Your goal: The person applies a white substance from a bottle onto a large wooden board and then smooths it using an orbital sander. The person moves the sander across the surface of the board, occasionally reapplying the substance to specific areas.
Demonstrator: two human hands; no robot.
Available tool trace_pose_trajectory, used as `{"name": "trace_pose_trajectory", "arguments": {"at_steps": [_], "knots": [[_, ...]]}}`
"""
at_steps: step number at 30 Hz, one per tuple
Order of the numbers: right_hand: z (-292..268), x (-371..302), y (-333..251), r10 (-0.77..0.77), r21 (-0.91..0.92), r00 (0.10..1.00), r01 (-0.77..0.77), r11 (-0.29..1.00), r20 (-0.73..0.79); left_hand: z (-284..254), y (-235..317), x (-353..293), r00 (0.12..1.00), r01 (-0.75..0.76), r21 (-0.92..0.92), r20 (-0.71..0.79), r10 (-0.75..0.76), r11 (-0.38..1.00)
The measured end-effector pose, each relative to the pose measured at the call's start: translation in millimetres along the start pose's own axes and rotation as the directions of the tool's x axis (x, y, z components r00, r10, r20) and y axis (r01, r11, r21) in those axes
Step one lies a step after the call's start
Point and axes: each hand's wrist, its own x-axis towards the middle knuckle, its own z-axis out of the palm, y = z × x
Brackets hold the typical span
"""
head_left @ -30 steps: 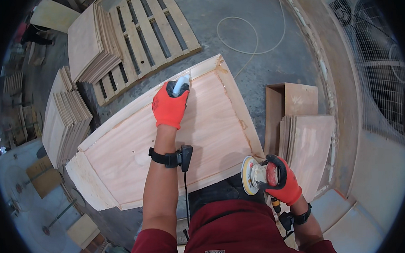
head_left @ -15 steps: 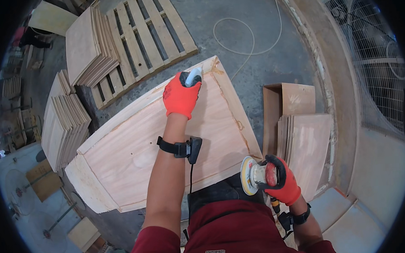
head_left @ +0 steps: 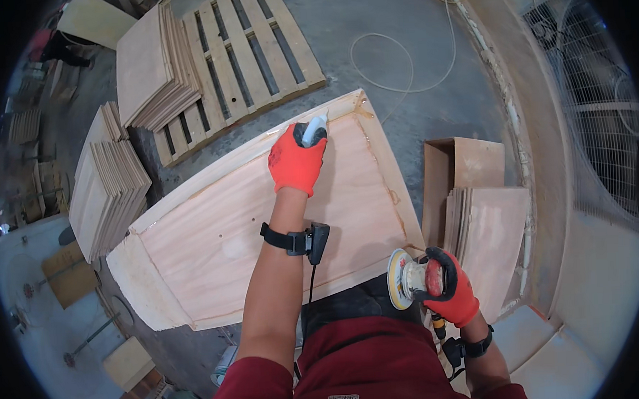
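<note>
A large pale wooden panel with raised border strips lies in front of me, brown glue-like lines running along the strips' inner seams. My left hand, in a red and black glove, is closed around a small pale blue squeeze bottle. Its thin nozzle points at the far strip, near the panel's far right corner; I cannot tell whether it touches. My right hand, gloved alike, grips the red top of a round orbital sander. The sander is tilted on its side, its disc facing left, beside the panel's near right corner.
A slatted wooden pallet lies beyond the panel, with stacked boards on its left part. More boards stand at left. An open wooden box and leaning panels are at right. A thin hose loops across the floor.
The whole view has shifted slightly. My left hand and the bottle have moved a little left along the far strip, away from the corner. The right hand still holds the sander.
</note>
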Motion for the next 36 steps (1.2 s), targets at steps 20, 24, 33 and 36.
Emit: {"name": "trace_pose_trajectory", "arguments": {"at_steps": [20, 24, 33, 36], "knots": [[38.4, 10.3, -27.7, -0.031, -0.052, 0.988, 0.039, 0.998, 0.150, -87.4, -69.9, -24.5, 0.990, 0.065, -0.039, -0.125, -0.070, 0.997], [46.1, 10.1, -34.7, -0.039, -0.032, 0.986, 0.045, 0.998, 0.161, -96.5, -82.4, -27.5, 0.988, 0.079, -0.050, -0.129, -0.085, 0.996], [62.4, 11.8, -65.4, -0.002, -0.044, 0.985, 0.009, 0.999, 0.174, -124.2, -91.2, -33.3, 0.987, 0.089, -0.089, -0.126, -0.100, 0.992], [64.2, 11.2, -66.5, -0.038, -0.068, 0.982, 0.051, 0.996, 0.186, -128.6, -97.1, -38.4, 0.985, 0.103, -0.089, -0.130, -0.114, 0.991]]}}
